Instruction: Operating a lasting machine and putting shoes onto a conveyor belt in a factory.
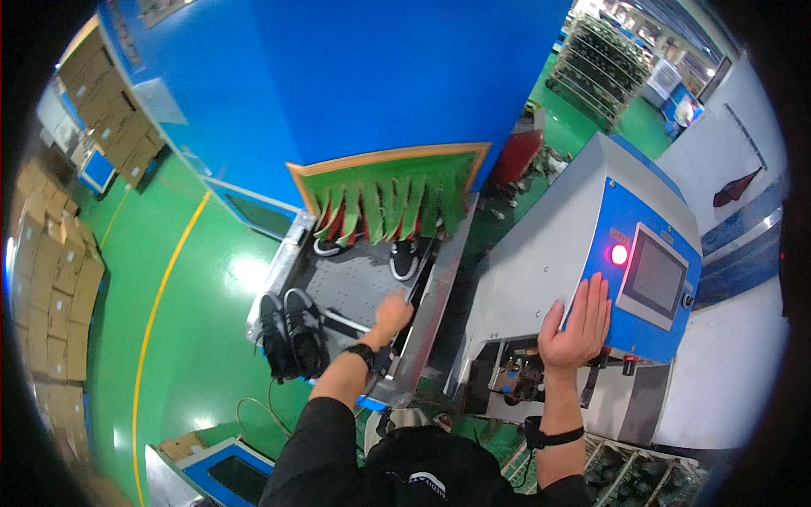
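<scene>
Left hand (392,311) reaches over the grey conveyor belt (355,283), fingers curled; whether it grips anything cannot be told. Right hand (579,325) lies open and flat against the blue control panel (646,329), holding nothing. A black shoe pair (291,334) sits at the belt's near left edge. Further shoes (404,258) emerge under the green strip curtain (389,198).

Head-worn fisheye, downward over conveyor (355,287)
</scene>
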`<state>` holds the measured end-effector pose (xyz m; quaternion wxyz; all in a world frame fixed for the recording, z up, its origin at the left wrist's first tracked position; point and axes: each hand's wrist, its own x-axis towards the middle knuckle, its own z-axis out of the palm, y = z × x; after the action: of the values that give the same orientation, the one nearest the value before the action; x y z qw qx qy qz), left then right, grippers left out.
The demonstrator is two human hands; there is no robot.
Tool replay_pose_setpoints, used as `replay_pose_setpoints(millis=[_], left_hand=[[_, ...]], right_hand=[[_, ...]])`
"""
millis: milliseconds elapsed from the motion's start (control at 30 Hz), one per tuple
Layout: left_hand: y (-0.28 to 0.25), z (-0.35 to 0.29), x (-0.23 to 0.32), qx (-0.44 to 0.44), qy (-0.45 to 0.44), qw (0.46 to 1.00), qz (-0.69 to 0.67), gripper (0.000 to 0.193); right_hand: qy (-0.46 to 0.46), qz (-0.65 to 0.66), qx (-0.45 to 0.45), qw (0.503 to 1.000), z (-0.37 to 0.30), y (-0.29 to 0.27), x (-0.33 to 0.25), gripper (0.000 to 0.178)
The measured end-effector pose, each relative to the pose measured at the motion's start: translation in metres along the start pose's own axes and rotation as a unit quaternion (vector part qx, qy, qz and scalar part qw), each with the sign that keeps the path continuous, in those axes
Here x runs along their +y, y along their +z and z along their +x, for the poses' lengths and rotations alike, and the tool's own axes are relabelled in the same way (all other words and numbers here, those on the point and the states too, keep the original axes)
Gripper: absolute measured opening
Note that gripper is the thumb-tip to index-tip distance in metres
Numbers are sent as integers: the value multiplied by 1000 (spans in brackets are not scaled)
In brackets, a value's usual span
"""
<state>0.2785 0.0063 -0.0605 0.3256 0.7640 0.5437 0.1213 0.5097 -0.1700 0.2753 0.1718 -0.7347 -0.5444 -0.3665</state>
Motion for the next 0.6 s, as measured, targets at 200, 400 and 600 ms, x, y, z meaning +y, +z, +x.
replay_pose_setpoints(millis=[200,400,600], left_hand=[[-11,167,4,64,-110,992,-18,54],[12,194,-2,126,-118,964,-201,86],[-4,163,-9,41,-179,971,-152,77]], right_hand=[[-5,-20,-21,1000,-7,11,9,49],[-23,-40,-60,997,-10,11,11,54],[-13,-31,-45,998,-7,10,9,52]])
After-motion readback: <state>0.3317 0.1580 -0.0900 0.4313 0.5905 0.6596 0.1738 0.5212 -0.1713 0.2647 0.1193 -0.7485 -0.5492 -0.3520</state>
